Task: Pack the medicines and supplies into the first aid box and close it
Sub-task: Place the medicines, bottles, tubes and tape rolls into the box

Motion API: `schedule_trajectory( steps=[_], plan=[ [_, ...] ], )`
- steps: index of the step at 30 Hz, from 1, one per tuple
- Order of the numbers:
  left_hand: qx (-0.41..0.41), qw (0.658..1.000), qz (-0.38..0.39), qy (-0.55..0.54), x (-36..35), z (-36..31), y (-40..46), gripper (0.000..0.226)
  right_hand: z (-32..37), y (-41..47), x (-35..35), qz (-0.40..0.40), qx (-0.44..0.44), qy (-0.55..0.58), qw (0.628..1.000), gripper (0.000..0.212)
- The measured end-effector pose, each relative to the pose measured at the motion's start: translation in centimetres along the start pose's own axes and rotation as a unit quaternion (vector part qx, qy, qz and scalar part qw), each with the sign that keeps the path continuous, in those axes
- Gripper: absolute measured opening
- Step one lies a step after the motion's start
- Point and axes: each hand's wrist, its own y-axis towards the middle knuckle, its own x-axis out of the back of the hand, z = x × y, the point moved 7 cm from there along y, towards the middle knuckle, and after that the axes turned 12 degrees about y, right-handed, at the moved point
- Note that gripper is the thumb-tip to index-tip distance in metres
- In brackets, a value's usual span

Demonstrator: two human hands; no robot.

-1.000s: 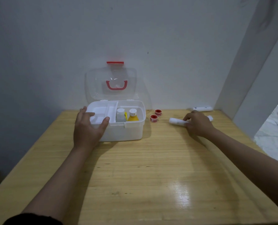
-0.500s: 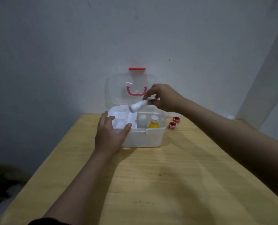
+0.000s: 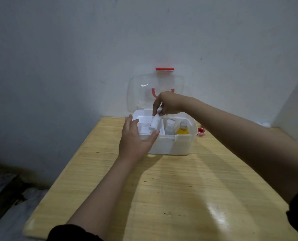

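Observation:
The white first aid box [image 3: 171,145] stands open at the far side of the wooden table, its clear lid [image 3: 144,91] with a red handle leaning up against the wall. My right hand [image 3: 169,104] hovers over the box's left tray and pinches a white tube [image 3: 155,122], which points down into that tray. My left hand [image 3: 136,138] grips the box's front left corner, thumb on the rim. A clear bottle [image 3: 170,126] and a yellow bottle [image 3: 182,129] stand in the right compartment.
A red tape roll [image 3: 200,131] lies on the table just right of the box, half hidden by my right forearm. The table [image 3: 179,188] meets a grey wall behind; its left edge drops to a dark cluttered floor.
My right hand picked the white tube off the table at the right, carried it leftward over the box and has lowered it into the left tray. My left hand stayed on the box.

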Motion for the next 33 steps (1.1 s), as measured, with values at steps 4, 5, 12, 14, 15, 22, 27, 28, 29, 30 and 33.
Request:
schedule_trajectory(
  steps=[4,5,12,14,15,22,27,28,29,30,33],
  plan=[
    [0.005,1.0,0.001,0.002,0.0,0.0,0.1,0.085,-0.5,0.1,-0.2,0.004,-0.01,0.007,1.0,0.022],
    [0.006,1.0,0.002,0.002,0.0,0.0,0.1,0.084,-0.7,0.2,-0.3,0.004,-0.012,0.01,1.0,0.022],
    [0.008,1.0,0.0,0.015,0.1,-0.1,0.1,0.084,-1.5,-0.4,-0.1,-0.019,-0.015,0.073,0.997,0.035],
    [0.009,1.0,-0.001,0.014,0.2,-0.1,0.0,0.083,-2.3,-1.2,1.1,-0.058,-0.016,0.093,0.994,0.036],
    [0.009,1.0,-0.002,0.015,0.2,-0.1,0.0,0.083,-2.8,-1.8,1.7,-0.077,-0.02,0.104,0.991,0.035],
    [0.013,1.0,-0.017,0.019,0.5,-0.2,-0.2,0.079,-10.7,-9.5,4.6,-0.16,-0.1,0.135,0.973,0.03],
    [-0.009,0.999,-0.034,0.029,0.6,-0.5,-0.2,0.075,-20.1,-17.5,3.6,-0.141,-0.232,0.084,0.959,0.033],
    [-0.008,0.999,-0.036,0.03,0.6,-0.5,-0.2,0.074,-21.7,-19.1,3.3,-0.135,-0.254,0.067,0.955,0.034],
    [-0.004,0.999,-0.037,0.032,0.5,-0.4,-0.2,0.073,-23.1,-20.7,3.0,-0.13,-0.275,0.054,0.951,0.035],
    [0.0,0.999,-0.037,0.033,0.4,-0.4,-0.1,0.072,-24.3,-22.1,2.7,-0.129,-0.294,0.046,0.946,0.038],
    [0.005,0.998,-0.038,0.042,0.3,-0.5,0.0,0.071,-26.7,-25.5,2.0,-0.131,-0.332,0.032,0.934,0.041]
  ],
)
